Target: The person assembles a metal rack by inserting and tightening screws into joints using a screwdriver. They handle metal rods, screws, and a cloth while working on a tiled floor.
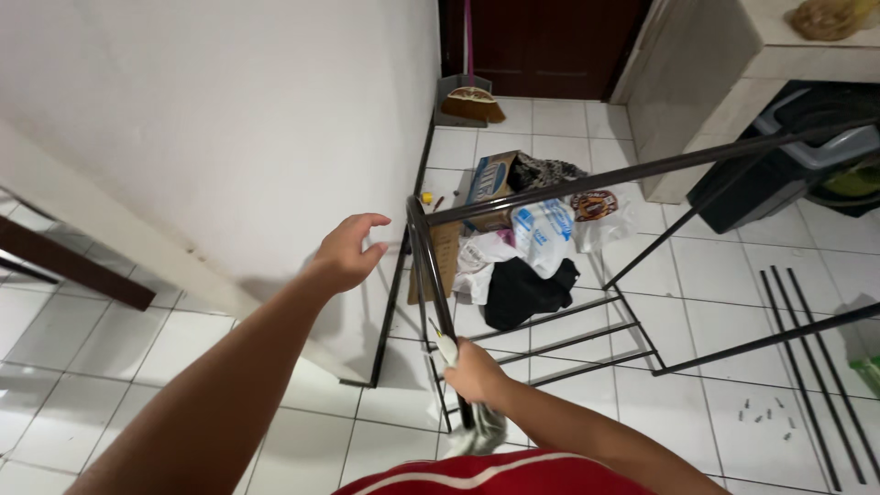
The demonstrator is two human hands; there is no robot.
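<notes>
A black metal rack frame [559, 188] stands on the white tiled floor in front of me. My left hand [346, 251] is open in the air, fingers spread, just left of the frame's top corner and not touching it. Lower down, my right hand [473, 369] grips the frame's upright post together with a pale cloth [483, 431] that hangs below the fist. Slats of the rack's lower shelf [568, 341] run to the right of this hand.
A pile of plastic bags, a cardboard box and dark cloth [524, 247] lies behind the frame. A broom and dustpan [469, 99] lean by the dark door. Loose black rods [811, 357] and small screws [765, 417] lie at right, beside a dark bin [779, 174].
</notes>
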